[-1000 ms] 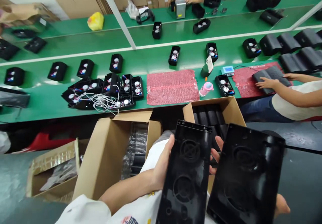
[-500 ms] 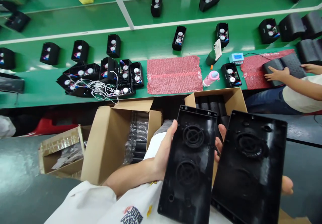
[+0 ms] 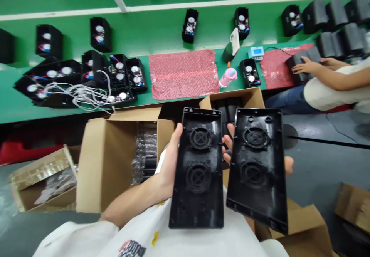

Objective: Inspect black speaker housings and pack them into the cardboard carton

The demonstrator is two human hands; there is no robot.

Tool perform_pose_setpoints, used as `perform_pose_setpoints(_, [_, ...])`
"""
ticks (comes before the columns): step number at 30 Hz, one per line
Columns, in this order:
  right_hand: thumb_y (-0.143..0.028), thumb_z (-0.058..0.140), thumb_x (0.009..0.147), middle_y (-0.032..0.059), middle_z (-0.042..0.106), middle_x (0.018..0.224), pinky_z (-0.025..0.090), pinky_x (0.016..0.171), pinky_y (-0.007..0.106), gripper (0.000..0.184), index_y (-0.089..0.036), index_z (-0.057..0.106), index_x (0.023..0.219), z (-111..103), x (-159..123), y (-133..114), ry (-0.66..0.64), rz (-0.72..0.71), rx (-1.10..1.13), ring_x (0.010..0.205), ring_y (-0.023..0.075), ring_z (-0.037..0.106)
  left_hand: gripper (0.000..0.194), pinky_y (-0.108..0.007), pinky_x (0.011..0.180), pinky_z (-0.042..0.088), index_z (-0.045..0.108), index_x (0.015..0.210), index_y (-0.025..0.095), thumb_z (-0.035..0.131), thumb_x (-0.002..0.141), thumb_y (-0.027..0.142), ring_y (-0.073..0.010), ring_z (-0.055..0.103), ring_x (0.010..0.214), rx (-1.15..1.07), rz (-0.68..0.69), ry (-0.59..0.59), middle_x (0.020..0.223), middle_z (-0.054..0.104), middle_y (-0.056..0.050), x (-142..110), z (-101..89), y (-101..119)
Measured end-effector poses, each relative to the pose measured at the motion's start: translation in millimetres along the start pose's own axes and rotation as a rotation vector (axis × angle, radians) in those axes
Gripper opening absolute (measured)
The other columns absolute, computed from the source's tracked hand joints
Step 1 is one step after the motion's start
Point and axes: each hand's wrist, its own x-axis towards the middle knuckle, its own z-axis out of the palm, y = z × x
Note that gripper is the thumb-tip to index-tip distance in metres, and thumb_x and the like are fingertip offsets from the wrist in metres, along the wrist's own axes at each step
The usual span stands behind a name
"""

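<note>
My left hand (image 3: 170,162) is closed around a black plastic speaker housing panel (image 3: 199,207), thumb along its left edge and fingertips showing past its right edge. Under a second, matching speaker housing panel (image 3: 257,199) is my right hand (image 3: 289,165), mostly hidden, with a bit showing at the right edge. Both panels are held side by side above my lap, hollow inner faces toward me. Each has two round grilles with crossed ribs, and small screw posts run along the rims. A narrow gap separates the panels.
Ahead stands a green bench with red bubble wrap (image 3: 183,74), a pink bottle (image 3: 228,77) and open speaker boxes (image 3: 135,74) beside tangled white cables (image 3: 83,95). Open cartons (image 3: 98,164) surround me. At right, a co-worker's hands (image 3: 308,65) touch a dark speaker box (image 3: 297,62).
Both panels have shifted left in view and stand more upright, the right one now showing both grilles clearly. My view has turned, so the bench items sit further left and higher.
</note>
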Motion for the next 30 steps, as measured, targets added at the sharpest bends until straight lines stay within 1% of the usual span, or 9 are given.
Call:
perform_pose_setpoints(3, [-0.104,0.025,0.083,0.0057,0.015,0.178,0.054,0.106,0.061,0.108,-0.035,0.038,0.164,6.3,1.6,0.1,-0.146,-0.027,0.187,0.154,0.0349,0.044,0.091,-0.048,0.108,0.055,0.067,0.138,0.012,0.051,0.089,0.087,-0.0380,0.067,0.127,0.048,0.038,0.086,0.126,0.076,-0.017,0.6,-2.9,-0.3])
perform_pose_setpoints(10, [-0.110,0.004,0.071,0.0079,0.021,0.175,0.062,0.095,0.050,0.126,-0.033,0.035,0.166,0.2,-2.2,-2.5,-0.057,0.046,0.015,0.151,0.0342,0.047,0.094,-0.055,0.106,0.057,0.067,0.140,0.014,0.056,0.084,0.089,-0.0438,0.067,0.129,0.128,0.015,0.139,0.125,0.077,-0.017,1.2,-4.7,-5.9])
perform_pose_setpoints(12, [-0.112,0.010,0.071,0.0096,0.029,0.173,0.063,0.092,0.049,0.127,-0.032,0.040,0.165,-3.5,-4.0,-1.4,-0.066,0.051,0.075,0.148,0.0349,0.050,0.095,-0.056,0.106,0.057,0.065,0.142,0.015,0.056,0.084,0.090,-0.0444,0.067,0.131,0.115,0.001,0.126,0.128,0.076,-0.017,0.0,-3.0,-8.2])
perform_pose_setpoints(15, [-0.110,0.026,0.074,0.0158,0.041,0.166,0.063,0.092,0.057,0.123,-0.028,0.043,0.164,-4.6,-6.7,-1.0,-0.126,0.050,0.145,0.141,0.0382,0.056,0.095,-0.056,0.108,0.056,0.065,0.143,0.016,0.054,0.085,0.090,-0.0443,0.066,0.132,0.105,0.013,0.109,0.131,0.076,-0.017,-1.4,-3.6,-11.2])
perform_pose_setpoints(18, [-0.102,0.044,0.080,0.0194,0.038,0.168,0.062,0.094,0.063,0.116,-0.023,0.043,0.164,2.6,-10.1,2.9,-0.086,-0.018,0.146,0.145,0.0448,0.051,0.095,-0.057,0.113,0.053,0.068,0.140,0.013,0.060,0.083,0.089,-0.0454,0.065,0.133,0.181,0.084,0.126,0.136,0.074,-0.018,3.2,-15.2,-13.4])
perform_pose_setpoints(22, [-0.064,0.077,0.089,0.0124,0.039,0.169,0.054,0.114,0.055,0.105,-0.032,0.020,0.172,19.8,-9.7,21.1,0.205,-0.195,-0.171,0.147,0.0375,0.052,0.080,-0.048,0.122,0.046,0.066,0.144,0.022,0.080,0.082,0.070,-0.0387,0.061,0.139,0.417,0.370,0.226,0.144,0.070,-0.010,24.2,-43.2,-14.3])
perform_pose_setpoints(24, [-0.051,0.084,0.087,0.0077,0.040,0.169,0.049,0.122,0.052,0.113,-0.039,0.011,0.172,26.8,-4.6,32.2,0.208,-0.175,-0.423,0.149,0.0331,0.050,0.077,-0.044,0.125,0.043,0.060,0.150,0.030,0.084,0.083,0.061,-0.0341,0.058,0.144,0.503,0.481,0.265,0.148,0.068,-0.005,35.9,-53.2,-13.9])
perform_pose_setpoints(27, [-0.052,0.083,0.088,0.0023,0.026,0.176,0.040,0.129,0.052,0.111,-0.042,0.010,0.172,33.2,5.6,45.9,0.177,-0.161,-0.647,0.159,0.0319,0.037,0.088,-0.043,0.127,0.040,0.051,0.157,0.034,0.087,0.081,0.057,-0.0332,0.050,0.151,0.599,0.554,0.246,0.158,0.060,-0.004,46.3,-57.6,-13.9])
perform_pose_setpoints(30, [-0.057,0.079,0.090,0.0044,0.024,0.176,0.040,0.129,0.051,0.110,-0.038,0.008,0.173,36.9,13.1,53.2,0.193,-0.136,-0.656,0.159,0.0309,0.036,0.093,-0.044,0.127,0.039,0.047,0.159,0.032,0.088,0.080,0.059,-0.0340,0.045,0.155,0.668,0.562,0.229,0.164,0.054,-0.006,49.5,-56.8,-13.8])
